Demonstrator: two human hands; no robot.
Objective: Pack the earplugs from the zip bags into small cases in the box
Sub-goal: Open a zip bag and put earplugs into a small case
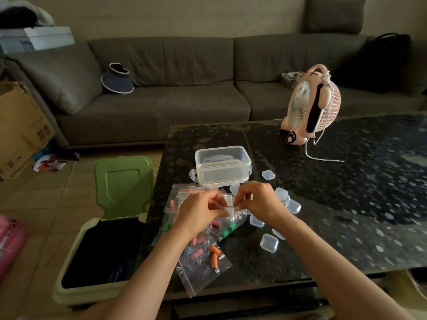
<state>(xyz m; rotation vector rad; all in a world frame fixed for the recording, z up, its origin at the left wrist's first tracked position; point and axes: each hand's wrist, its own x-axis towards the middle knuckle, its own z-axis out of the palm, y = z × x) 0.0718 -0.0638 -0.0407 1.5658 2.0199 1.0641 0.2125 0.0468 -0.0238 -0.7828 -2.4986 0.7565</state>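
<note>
At the near left corner of the counter [346,204], just in front of the clear box [223,167], both hands are raised over a heap of bags. The left hand [198,213] and the right hand [258,202] each pinch the top edge of one zip bag [233,218] between thumb and fingertips, so both are grasping it. This looks like the opening step: the seal strip is stretched between the hands, and whether it has parted is too small to tell. The strip runs left to right with the mouth facing up. The bag's long axis hangs down from it towards the near side, leaning slightly left, with the green earplugs [227,229] gathered at the bottom. The next move probably calls for pulling the two lips apart, then tipping or picking the plugs out into one of the small cases [269,243] scattered to the right. The other bags [201,262] lie flat beneath the wrists, one holding orange earplugs [215,250].
</note>
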